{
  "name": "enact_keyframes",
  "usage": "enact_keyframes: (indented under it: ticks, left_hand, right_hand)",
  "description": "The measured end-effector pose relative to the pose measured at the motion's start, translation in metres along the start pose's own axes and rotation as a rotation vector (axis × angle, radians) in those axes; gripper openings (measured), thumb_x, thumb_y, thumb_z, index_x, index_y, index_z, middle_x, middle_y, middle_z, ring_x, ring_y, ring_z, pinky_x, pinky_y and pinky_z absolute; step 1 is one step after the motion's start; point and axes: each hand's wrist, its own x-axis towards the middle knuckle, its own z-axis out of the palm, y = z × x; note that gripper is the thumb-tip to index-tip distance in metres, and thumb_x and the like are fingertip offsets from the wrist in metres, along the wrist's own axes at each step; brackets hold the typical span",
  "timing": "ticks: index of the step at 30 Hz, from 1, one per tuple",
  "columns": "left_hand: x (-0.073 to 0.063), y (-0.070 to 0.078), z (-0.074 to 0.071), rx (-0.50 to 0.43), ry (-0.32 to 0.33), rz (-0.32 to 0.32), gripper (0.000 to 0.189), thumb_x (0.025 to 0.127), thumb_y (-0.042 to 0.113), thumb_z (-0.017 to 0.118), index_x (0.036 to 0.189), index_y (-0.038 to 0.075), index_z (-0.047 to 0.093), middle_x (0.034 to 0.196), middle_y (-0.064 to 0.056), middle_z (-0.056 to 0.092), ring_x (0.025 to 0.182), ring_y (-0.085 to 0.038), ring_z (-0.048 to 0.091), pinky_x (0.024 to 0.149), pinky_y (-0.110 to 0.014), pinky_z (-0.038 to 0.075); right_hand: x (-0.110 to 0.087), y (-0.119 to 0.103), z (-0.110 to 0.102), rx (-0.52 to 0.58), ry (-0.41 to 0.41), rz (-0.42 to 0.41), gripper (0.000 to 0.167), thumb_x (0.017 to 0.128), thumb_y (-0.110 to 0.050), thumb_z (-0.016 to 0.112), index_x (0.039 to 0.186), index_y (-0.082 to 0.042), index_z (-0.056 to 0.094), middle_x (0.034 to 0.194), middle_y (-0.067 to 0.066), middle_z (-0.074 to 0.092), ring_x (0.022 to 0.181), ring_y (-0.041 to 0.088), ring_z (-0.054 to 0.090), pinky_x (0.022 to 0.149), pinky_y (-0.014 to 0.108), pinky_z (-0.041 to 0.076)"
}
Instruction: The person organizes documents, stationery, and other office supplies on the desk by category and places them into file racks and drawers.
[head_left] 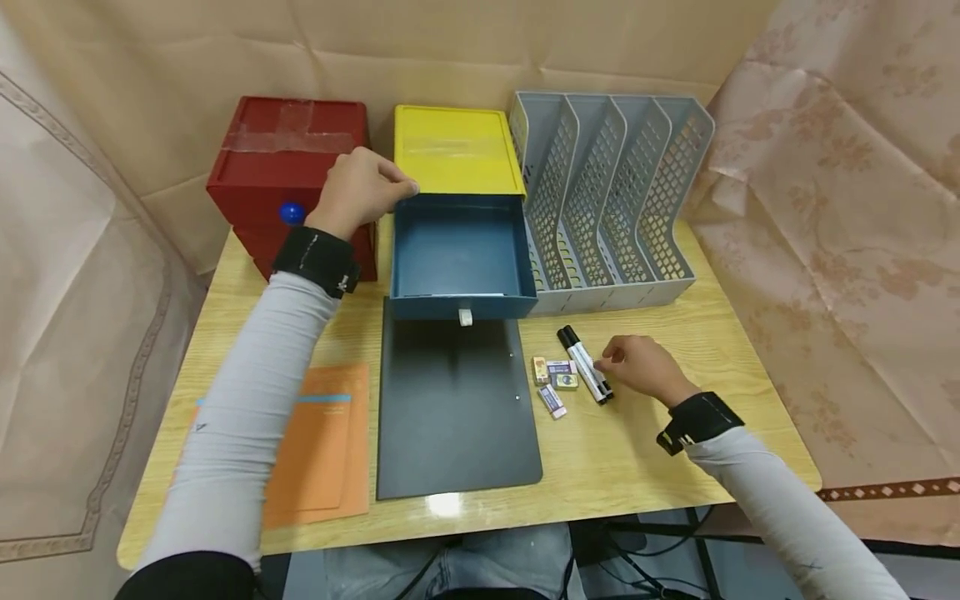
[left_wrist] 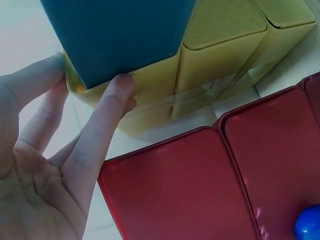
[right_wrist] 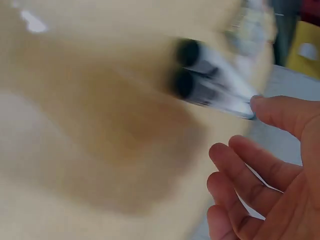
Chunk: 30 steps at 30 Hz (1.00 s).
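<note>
With thumb and fingers, my left hand (head_left: 360, 193) pinches the front left corner of a yellow drawer box (head_left: 459, 152). Its dark blue drawer (head_left: 457, 250) is pulled out toward me, with nothing inside, and has a small white knob on the front. In the left wrist view the fingertips lie at the yellow rim beside the drawer. My right hand (head_left: 643, 367) hovers at two black-capped white markers (head_left: 585, 367) lying side by side, its fingers loosely bent. The thumb overlaps the markers' end in the right wrist view. Several small erasers (head_left: 552, 402) lie left of the markers.
A red drawer box (head_left: 292, 125) with a blue knob stands at the back left. A grey file rack (head_left: 615, 296) stands at the back right. A dark clipboard-like sheet (head_left: 457, 408) lies in front of the drawer, with orange folders (head_left: 330, 450) to its left.
</note>
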Motion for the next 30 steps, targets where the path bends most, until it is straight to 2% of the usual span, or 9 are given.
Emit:
enact_keyframes:
  ticks: [5,10,20,25,30]
  left_hand:
    - [-0.001,0.0,0.002,-0.015,-0.002,0.009,0.046,0.096,0.051,0.065,0.126,0.017,0.074,0.111,-0.007,0.072,0.091,-0.023,0.064,0.072,-0.034,0.053]
    - [-0.002,-0.001,0.001,-0.014,0.009,-0.004,0.046,0.095,0.051,0.065,0.126,0.017,0.074,0.112,-0.007,0.072,0.092,-0.023,0.064,0.072,-0.034,0.053]
    - [-0.003,-0.002,-0.001,-0.016,0.014,-0.008,0.046,0.096,0.051,0.064,0.126,0.018,0.074,0.112,-0.006,0.072,0.093,-0.022,0.063,0.073,-0.034,0.053]
    - [-0.002,-0.003,0.0,-0.014,0.014,-0.002,0.045,0.096,0.05,0.065,0.126,0.018,0.074,0.113,-0.006,0.071,0.095,-0.023,0.062,0.074,-0.035,0.052]
    - [-0.002,-0.002,0.0,-0.012,0.013,-0.002,0.045,0.096,0.05,0.065,0.126,0.018,0.074,0.113,-0.006,0.071,0.096,-0.024,0.061,0.074,-0.035,0.052]
  right_hand:
    - [-0.004,0.013,0.024,0.095,-0.012,0.061,0.022,0.093,-0.03,0.072,0.09,-0.008,0.075,0.082,0.004,0.074,0.068,0.014,0.062,0.064,0.033,0.049]
    - [-0.002,0.014,0.027,0.1,-0.004,0.062,0.022,0.093,-0.028,0.072,0.089,-0.007,0.075,0.079,0.003,0.073,0.063,0.013,0.058,0.059,0.031,0.046]
    - [-0.002,0.012,0.031,0.124,0.022,0.092,0.022,0.09,-0.029,0.075,0.085,-0.008,0.076,0.076,0.003,0.072,0.062,0.013,0.057,0.059,0.029,0.045]
    - [-0.003,0.012,0.023,0.109,0.025,0.082,0.021,0.089,-0.028,0.076,0.085,-0.007,0.076,0.075,0.002,0.072,0.061,0.012,0.058,0.058,0.03,0.045]
    - [-0.008,0.01,-0.005,0.121,0.049,0.088,0.019,0.091,-0.026,0.075,0.087,-0.008,0.077,0.074,0.001,0.073,0.062,0.012,0.061,0.057,0.031,0.045]
